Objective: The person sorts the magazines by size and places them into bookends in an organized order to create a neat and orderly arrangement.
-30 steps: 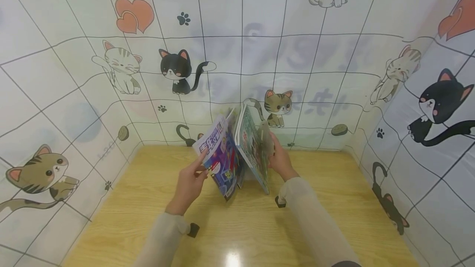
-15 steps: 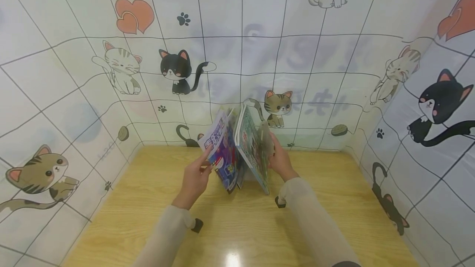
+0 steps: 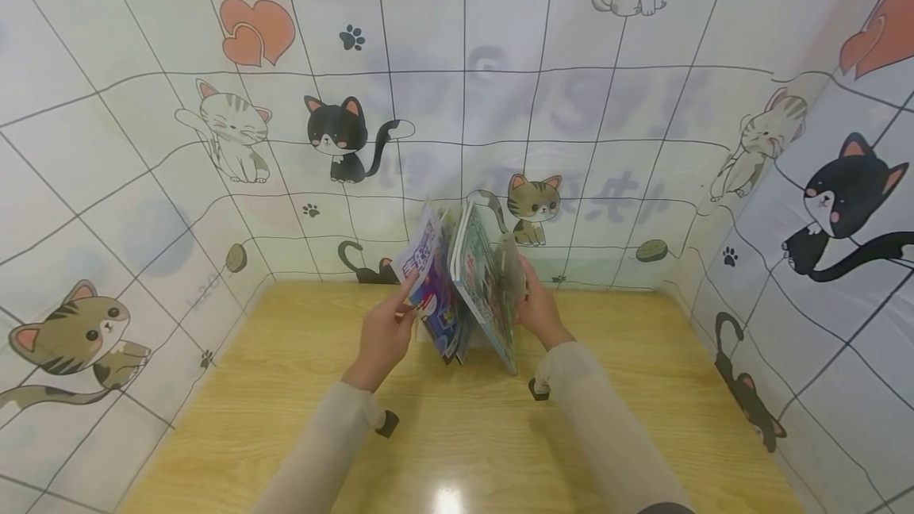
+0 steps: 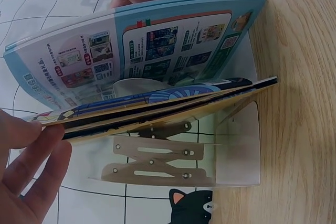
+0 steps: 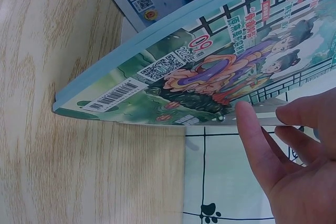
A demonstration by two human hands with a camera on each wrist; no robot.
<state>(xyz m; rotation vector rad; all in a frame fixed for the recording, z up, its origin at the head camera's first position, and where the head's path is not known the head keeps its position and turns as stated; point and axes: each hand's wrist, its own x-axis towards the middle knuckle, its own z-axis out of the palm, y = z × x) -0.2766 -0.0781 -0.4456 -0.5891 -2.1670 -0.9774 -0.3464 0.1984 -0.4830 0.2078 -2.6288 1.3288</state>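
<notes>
In the head view, my left hand pinches the near edge of a purple-covered magazine, tilted upright. The left wrist view has the thumb and fingers of that hand on the edges of thin magazines, which stand inside an expandable book rack with a scissor-link back. A green-covered magazine with a pale blue spine leans on the rack's other side. My right hand holds the rack's right end plate beside that magazine, thumb and fingers at the plate's edge in the right wrist view.
The rack stands at the back of a wooden table, close to a wall covering printed with grid lines and cartoon cats. Similar walls rise on the left and right. A small dark wrist device sits at the left sleeve.
My left hand has moved right and a little forward with the purple magazine, bringing it closer to the rack's middle and more upright. The right hand stays in place on the end plate.
</notes>
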